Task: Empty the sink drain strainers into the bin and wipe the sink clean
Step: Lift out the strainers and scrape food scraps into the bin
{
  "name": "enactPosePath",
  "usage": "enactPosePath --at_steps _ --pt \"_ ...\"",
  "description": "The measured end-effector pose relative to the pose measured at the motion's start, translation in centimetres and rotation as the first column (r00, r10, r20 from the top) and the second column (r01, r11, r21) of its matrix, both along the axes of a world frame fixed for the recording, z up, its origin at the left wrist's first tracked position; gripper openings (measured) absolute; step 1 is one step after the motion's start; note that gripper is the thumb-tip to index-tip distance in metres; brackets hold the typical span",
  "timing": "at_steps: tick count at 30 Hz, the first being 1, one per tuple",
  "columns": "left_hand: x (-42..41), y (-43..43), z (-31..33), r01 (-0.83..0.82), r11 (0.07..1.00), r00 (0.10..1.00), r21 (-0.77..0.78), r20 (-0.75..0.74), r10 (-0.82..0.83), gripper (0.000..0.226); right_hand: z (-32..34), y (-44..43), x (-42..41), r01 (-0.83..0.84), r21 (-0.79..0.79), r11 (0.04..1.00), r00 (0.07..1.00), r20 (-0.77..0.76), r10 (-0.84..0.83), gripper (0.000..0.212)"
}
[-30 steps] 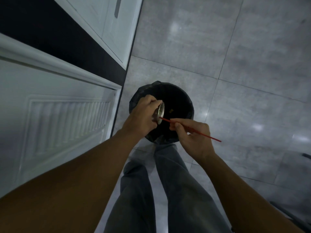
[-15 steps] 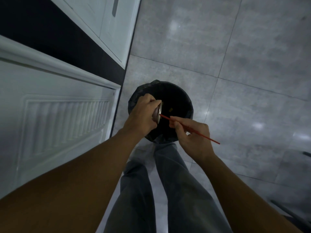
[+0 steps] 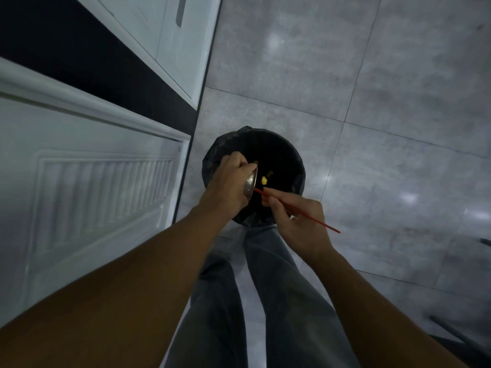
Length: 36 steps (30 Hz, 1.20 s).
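Observation:
A round black bin (image 3: 281, 144) lined with a dark bag stands on the floor below me. My left hand (image 3: 228, 184) grips a shiny metal drain strainer (image 3: 250, 185), tipped on its side over the bin's left half. My right hand (image 3: 300, 221) pinches a thin red stick (image 3: 313, 220), whose tip touches the strainer's mouth. Small yellow scraps (image 3: 264, 179) show beside the strainer against the dark inside of the bin. The sink is out of view.
White cabinet doors (image 3: 101, 187) with a louvred panel run along the left, with a dark gap above them. Grey floor tiles (image 3: 372, 102) spread to the right. My grey-trousered legs (image 3: 265, 288) stand just behind the bin. A dark object (image 3: 465, 341) pokes in at the bottom right.
The strainer has turned more edge-on toward the bin. Yellow scraps now show beside it inside the bin. The stick's tip stays at the strainer's mouth; both hands have hardly shifted.

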<state>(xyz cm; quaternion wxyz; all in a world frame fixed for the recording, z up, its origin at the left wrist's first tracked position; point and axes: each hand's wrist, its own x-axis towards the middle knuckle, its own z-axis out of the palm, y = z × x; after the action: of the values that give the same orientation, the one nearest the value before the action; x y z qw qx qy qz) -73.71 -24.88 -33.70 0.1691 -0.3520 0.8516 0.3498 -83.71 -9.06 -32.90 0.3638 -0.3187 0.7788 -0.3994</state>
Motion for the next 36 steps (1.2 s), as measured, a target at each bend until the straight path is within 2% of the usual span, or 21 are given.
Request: enactPosePath --at_steps 7,12,15,19,24,27,29,33,36 --pt "0.9 -0.6 0.2 -0.048 0.998 0.994 -0.048 0.100 0.053 0.070 0.1 1.8 -0.5 0.047 0.051 0.998 0.996 -0.080 -0.043 0.021" --pt "1.5 -0.1 1.6 -0.125 0.992 0.985 0.015 0.125 0.122 0.075 1.2 2.6 -0.2 0.057 0.062 0.996 0.994 -0.100 -0.051 0.021" --pt "2.0 0.1 3.8 -0.213 0.976 0.974 0.046 0.088 0.209 0.080 2.6 2.7 -0.1 0.101 0.083 0.991 0.990 -0.105 -0.092 0.020" --pt "2.7 -0.1 8.9 -0.294 0.952 0.956 0.085 0.036 0.292 0.102 6.1 1.9 -0.4 0.139 0.083 0.987 0.986 -0.102 -0.130 0.018" --pt "4.8 -1.1 17.6 -0.377 0.926 0.916 0.038 -0.130 0.378 0.088 13.5 -1.2 -1.1 0.141 -0.030 0.989 0.988 -0.059 -0.143 0.021" --pt "6.8 -2.2 23.5 -0.477 0.879 0.848 0.023 -0.252 0.467 0.082 19.4 -4.4 -0.7 0.096 -0.150 0.984 0.992 -0.071 -0.107 0.022" --pt "8.6 -2.8 27.5 -0.564 0.826 0.771 0.007 -0.354 0.529 0.080 23.7 -6.9 0.0 0.023 -0.255 0.967 0.993 -0.105 -0.051 0.023" --pt "13.3 -3.4 34.1 -0.770 0.638 0.536 -0.020 -0.562 0.630 0.079 30.6 -11.9 2.5 -0.152 -0.485 0.861 0.977 -0.204 0.058 0.020" --pt "18.4 -3.1 37.6 -0.876 0.481 0.390 -0.030 -0.631 0.670 0.080 34.5 -15.4 6.0 -0.228 -0.596 0.770 0.970 -0.210 0.124 0.022"
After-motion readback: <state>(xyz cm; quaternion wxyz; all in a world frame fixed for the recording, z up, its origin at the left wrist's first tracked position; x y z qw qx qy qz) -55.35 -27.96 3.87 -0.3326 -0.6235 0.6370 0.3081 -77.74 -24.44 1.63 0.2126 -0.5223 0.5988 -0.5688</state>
